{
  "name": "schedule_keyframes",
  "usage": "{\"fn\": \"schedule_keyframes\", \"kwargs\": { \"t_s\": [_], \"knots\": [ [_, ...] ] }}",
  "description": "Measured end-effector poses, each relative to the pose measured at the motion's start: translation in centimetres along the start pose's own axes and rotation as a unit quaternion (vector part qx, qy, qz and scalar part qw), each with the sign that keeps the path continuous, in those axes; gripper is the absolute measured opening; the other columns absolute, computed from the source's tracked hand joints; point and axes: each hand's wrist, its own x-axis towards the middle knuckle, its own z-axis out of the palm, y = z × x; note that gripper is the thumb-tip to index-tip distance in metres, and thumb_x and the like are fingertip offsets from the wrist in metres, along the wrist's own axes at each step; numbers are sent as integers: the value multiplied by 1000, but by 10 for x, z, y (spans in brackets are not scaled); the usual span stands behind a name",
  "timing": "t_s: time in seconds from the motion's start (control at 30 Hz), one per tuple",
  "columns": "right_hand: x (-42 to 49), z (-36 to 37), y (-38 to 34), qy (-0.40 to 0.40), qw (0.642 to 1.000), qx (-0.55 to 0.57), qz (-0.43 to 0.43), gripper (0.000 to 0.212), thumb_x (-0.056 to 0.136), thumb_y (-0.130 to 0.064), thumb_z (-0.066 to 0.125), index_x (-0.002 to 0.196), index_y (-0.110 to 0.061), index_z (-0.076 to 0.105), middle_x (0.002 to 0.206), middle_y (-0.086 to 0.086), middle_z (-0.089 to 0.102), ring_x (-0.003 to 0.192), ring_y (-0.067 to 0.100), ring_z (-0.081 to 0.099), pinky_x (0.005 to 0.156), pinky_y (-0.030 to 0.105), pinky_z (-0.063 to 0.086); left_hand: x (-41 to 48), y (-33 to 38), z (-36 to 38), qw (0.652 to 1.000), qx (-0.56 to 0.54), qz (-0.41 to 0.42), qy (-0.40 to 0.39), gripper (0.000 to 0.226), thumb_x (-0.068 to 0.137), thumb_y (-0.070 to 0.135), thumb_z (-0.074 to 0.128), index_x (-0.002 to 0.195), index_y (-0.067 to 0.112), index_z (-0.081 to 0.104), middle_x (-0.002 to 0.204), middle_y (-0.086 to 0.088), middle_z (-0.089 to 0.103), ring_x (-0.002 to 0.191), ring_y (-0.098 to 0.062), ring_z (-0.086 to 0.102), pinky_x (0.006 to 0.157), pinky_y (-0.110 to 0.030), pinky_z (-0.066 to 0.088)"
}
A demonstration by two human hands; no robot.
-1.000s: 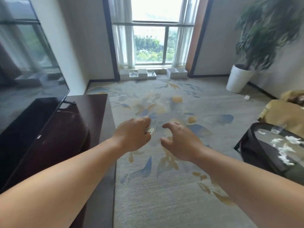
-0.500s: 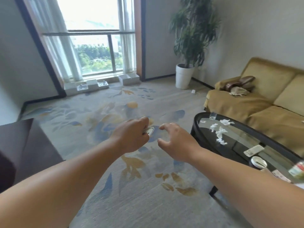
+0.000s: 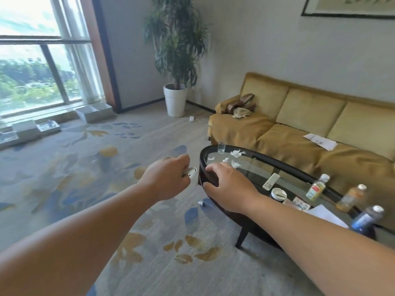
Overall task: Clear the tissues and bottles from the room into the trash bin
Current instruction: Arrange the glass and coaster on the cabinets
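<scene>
- Glass-topped coffee table [image 3: 201, 169] carries most of the litter: torn white tissues [image 3: 235, 155] lie scattered at its far end, and three bottles stand at its near right end, a clear one [image 3: 317, 187], an amber one [image 3: 350, 197] and a dark one [image 3: 366, 217].
- One small crumpled scrap [image 3: 202, 203] lies on the carpet [image 3: 85, 167] just beside the table's edge.
- No trash bin is in view, and nothing looks collected, so I judge the clearing barely begun: every tissue and bottle remains to be picked up.
- Right hand [image 3: 229, 189] hovers over the table's near rim, fingers loosely spread, holding nothing.
- Left hand [image 3: 168, 178] is curled round a small silvery object [image 3: 190, 172]; what it is, I cannot tell.
- Also on the glass: a tumbler [image 3: 221, 148] and a remote [image 3: 271, 181].
- Beyond stand a mustard sofa [image 3: 299, 129] and a potted plant [image 3: 175, 60].
</scene>
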Motion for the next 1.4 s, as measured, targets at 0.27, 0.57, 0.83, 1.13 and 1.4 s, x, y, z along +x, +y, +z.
{"fn": "schedule_keyframes", "kwargs": {
  "t_s": [0.27, 0.57, 0.83, 1.13, 1.4],
  "knots": [
    [42, -5, -2, 46, 997, -1, 64, 39, 89, -37, 52, 125, -23, 50, 126, -2, 51, 113, 17, 50, 91, 36, 46, 64, -23, 0, 997, -14, 70, -32, 21, 87, 28, 51, 74, 23, 35, 63, 6, 44, 54, -13, 38, 48, -29, 29],
    [71, -12, 33, 64, 992, -6, 108, 45, 91, -38, 53, 133, -25, 47, 133, -6, 47, 115, 14, 50, 85, 28, 40, 120, -17, 27, 991, -37, 110, -64, 13, 87, 26, 50, 80, 19, 43, 68, 2, 50, 57, -18, 42, 50, -30, 35],
    [100, -44, 98, 88, 986, -2, 139, 38, 89, -38, 54, 126, -28, 50, 130, -7, 49, 110, 14, 53, 88, 32, 46, 194, 28, 60, 985, -41, 141, -91, 9, 90, 29, 50, 86, 22, 46, 73, 2, 56, 64, -17, 52, 53, -29, 40],
    [129, -93, 188, 89, 981, -2, 171, 46, 93, -43, 52, 136, -29, 43, 143, -7, 40, 111, 13, 52, 86, 30, 45, 286, 87, 103, 982, -33, 157, -99, 10, 90, 35, 50, 91, 26, 48, 77, 3, 60, 68, -18, 58, 66, -41, 56],
    [148, -105, 242, 89, 974, 12, 208, 47, 93, -43, 51, 136, -27, 42, 143, -8, 39, 82, 9, 55, 76, 28, 43, 336, 121, 138, 974, -32, 190, -116, 10, 89, 35, 50, 90, 26, 47, 76, 6, 56, 65, -14, 53, 61, -35, 52]
  ]
}}
